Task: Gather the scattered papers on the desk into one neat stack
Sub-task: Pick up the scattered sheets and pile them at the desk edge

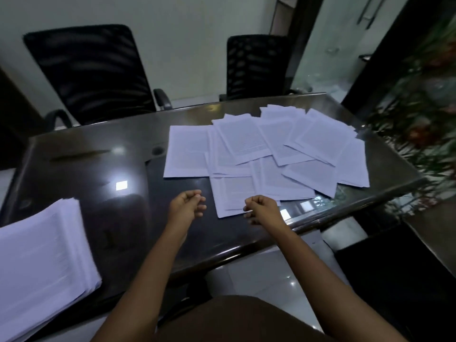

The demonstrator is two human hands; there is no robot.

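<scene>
Several white printed sheets (pixel 266 149) lie scattered and overlapping across the right half of the dark glossy desk (pixel 86 169). A thick stack of paper (pixel 42 257) sits at the desk's near left corner. My left hand (pixel 188 206) hovers over bare desk just left of the nearest sheet (pixel 229 193), its fingers curled and holding nothing. My right hand (pixel 262 209) is at that sheet's near right corner, fingers curled into a loose fist. I see no paper in its grip.
Two black mesh office chairs (pixel 91 72) (pixel 254 62) stand behind the desk's far edge. A plant (pixel 424 114) and a glass wall are to the right. A round cable port (pixel 158 151) sits mid-desk. My lap is below the near edge.
</scene>
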